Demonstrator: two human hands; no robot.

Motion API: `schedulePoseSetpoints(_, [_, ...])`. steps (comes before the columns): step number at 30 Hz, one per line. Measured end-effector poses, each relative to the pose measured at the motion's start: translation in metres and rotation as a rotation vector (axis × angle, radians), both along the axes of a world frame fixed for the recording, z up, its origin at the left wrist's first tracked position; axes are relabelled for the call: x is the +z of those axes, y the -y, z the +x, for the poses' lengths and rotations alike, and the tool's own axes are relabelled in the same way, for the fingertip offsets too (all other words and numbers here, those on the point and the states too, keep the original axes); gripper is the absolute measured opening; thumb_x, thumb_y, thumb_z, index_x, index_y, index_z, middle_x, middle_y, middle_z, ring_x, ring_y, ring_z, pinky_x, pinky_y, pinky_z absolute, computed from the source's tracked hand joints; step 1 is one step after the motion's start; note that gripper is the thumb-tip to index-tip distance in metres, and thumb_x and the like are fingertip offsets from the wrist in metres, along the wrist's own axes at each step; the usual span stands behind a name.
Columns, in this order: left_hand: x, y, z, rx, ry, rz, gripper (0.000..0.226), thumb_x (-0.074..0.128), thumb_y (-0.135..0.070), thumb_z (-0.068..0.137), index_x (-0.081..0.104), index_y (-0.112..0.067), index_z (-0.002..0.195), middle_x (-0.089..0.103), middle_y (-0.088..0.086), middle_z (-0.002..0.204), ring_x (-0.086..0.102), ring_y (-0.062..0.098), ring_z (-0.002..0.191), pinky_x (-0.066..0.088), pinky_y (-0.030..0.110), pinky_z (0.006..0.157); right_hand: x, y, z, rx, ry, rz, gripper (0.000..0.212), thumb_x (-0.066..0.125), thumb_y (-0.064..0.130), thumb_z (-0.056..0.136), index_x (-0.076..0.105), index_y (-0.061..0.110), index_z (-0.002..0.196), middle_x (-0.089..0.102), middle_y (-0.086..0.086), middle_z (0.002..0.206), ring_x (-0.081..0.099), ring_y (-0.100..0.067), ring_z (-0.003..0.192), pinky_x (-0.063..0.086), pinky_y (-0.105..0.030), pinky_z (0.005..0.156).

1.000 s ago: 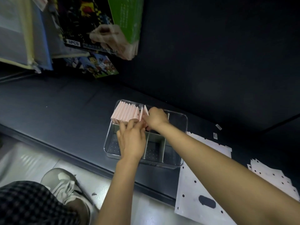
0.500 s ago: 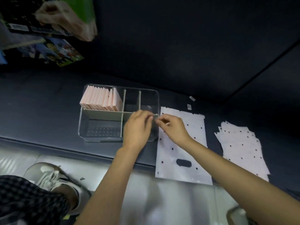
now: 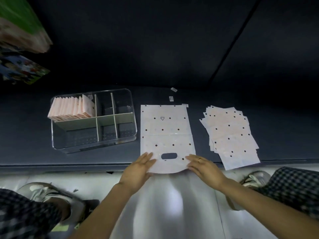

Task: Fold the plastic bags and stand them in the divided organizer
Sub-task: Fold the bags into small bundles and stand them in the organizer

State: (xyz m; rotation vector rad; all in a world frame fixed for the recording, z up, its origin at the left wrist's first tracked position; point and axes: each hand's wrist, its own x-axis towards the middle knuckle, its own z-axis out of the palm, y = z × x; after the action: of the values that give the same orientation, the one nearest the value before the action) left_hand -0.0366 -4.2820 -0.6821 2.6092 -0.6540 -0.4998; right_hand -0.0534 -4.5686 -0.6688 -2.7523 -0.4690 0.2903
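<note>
A dark tabletop point(image 3: 25, 144) carries a clear organizer point(image 3: 131, 118), with folded bags point(image 3: 72, 109) standing in its far-left compartment. Right of it lies a flat bag point(image 3: 165, 130), its near edge overhanging; further right, a bag pile point(image 3: 231, 135). Left hand point(image 3: 138, 169) and right hand point(image 3: 203, 166) rest on the flat bag's near corners, each grip spread with fingers straight.

One organizer point(image 3: 94, 140), two hands point(image 3: 137, 171)
</note>
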Motion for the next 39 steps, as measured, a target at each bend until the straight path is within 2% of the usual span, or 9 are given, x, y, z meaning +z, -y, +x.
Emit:
schedulePoseSetpoints(3, [0.008,-0.002,0.001,0.085,-0.026,-0.097,0.033,0.051,-0.033,0.096,0.057,-0.031,0.128,0.036,-0.015,0.148,0.023,0.003,0.141,0.023,0.015,0.107,0.009,0.003,0.013,-0.01,-0.152,0.018,0.024,0.055,0.025,0.095,0.07,0.012,0.108,0.064,0.002,0.124,0.055,-0.014,0.121,0.038,-0.021,0.102])
schedulePoseSetpoints(7, [0.029,0.005,0.006,0.214,-0.161,-0.168,0.02,0.055,-0.036,0.094,0.071,-0.028,0.104,0.068,-0.015,0.112,0.059,0.006,0.105,0.041,0.02,0.083,0.036,0.011,0.027,-0.026,-0.293,0.078,0.017,0.055,0.019,0.093,0.071,0.015,0.098,0.072,0.007,0.095,0.063,-0.01,0.088,0.046,-0.023,0.081])
schedulePoseSetpoints(12, [0.069,0.013,0.024,0.252,-0.26,-0.411,0.031,0.055,-0.029,0.095,0.054,-0.025,0.063,0.051,-0.007,0.061,0.045,0.007,0.059,0.037,0.027,0.062,0.085,0.019,0.059,-0.087,-0.417,0.343,0.016,0.055,0.016,0.094,0.061,0.022,0.081,0.061,0.017,0.079,0.053,0.012,0.072,0.038,-0.005,0.07])
schedulePoseSetpoints(16, [0.094,0.021,0.045,0.418,-0.073,-0.542,0.008,0.055,-0.029,0.095,0.061,-0.026,0.093,0.06,-0.012,0.078,0.05,0.01,0.071,0.039,0.028,0.066,0.109,0.022,0.098,-0.167,-0.386,0.482,0.013,0.057,0.017,0.093,0.065,0.02,0.082,0.064,0.015,0.084,0.057,0.011,0.078,0.04,-0.003,0.074])
schedulePoseSetpoints(19, [0.095,0.027,0.048,0.56,0.316,-0.497,0.029,0.056,-0.023,0.094,0.054,-0.02,0.122,0.057,-0.009,0.121,0.051,0.01,0.107,0.043,0.029,0.085,0.099,0.016,0.134,-0.245,-0.296,0.458,0.011,0.059,0.016,0.092,0.067,0.013,0.086,0.066,0.01,0.089,0.059,-0.003,0.09,0.041,-0.012,0.082])
schedulePoseSetpoints(22, [0.083,0.036,0.046,0.428,0.484,-0.403,0.032,0.059,-0.016,0.092,0.056,-0.014,0.124,0.055,-0.001,0.13,0.046,0.014,0.123,0.038,0.027,0.099,0.077,0.004,0.167,-0.297,-0.239,0.359,0.012,0.058,0.018,0.092,0.067,0.014,0.086,0.065,0.008,0.093,0.057,-0.008,0.097,0.039,-0.02,0.09])
schedulePoseSetpoints(28, [0.022,0.053,0.029,0.084,0.24,-0.07,0.058,0.043,-0.034,0.098,0.022,-0.015,0.149,0.008,-0.002,0.157,0.004,0.019,0.146,-0.009,0.036,0.116,0.03,-0.015,0.206,-0.386,-0.251,0.193,0.017,0.053,0.02,0.092,0.069,0.013,0.095,0.067,-0.001,0.11,0.061,-0.021,0.103,0.049,-0.032,0.088])
schedulePoseSetpoints(34, [-0.017,0.046,0.022,0.011,0.116,0.185,0.071,0.021,-0.053,0.098,-0.026,-0.019,0.139,-0.032,-0.002,0.148,-0.035,0.015,0.133,-0.025,0.04,0.109,0.006,-0.017,0.214,-0.42,-0.241,0.103,0.019,0.049,0.019,0.093,0.066,0.014,0.102,0.064,-0.003,0.116,0.059,-0.023,0.102,0.049,-0.03,0.081])
schedulePoseSetpoints(39, [-0.022,0.045,0.022,-0.032,0.131,0.232,0.075,0.001,-0.064,0.086,-0.028,-0.02,0.139,-0.035,0.002,0.147,-0.031,0.023,0.138,-0.026,0.036,0.111,0.011,-0.032,0.177,-0.281,0.113,-0.165,0.037,0.044,0.024,0.097,0.047,0.015,0.133,0.044,-0.009,0.137,0.038,-0.027,0.125,0.029,-0.034,0.104])
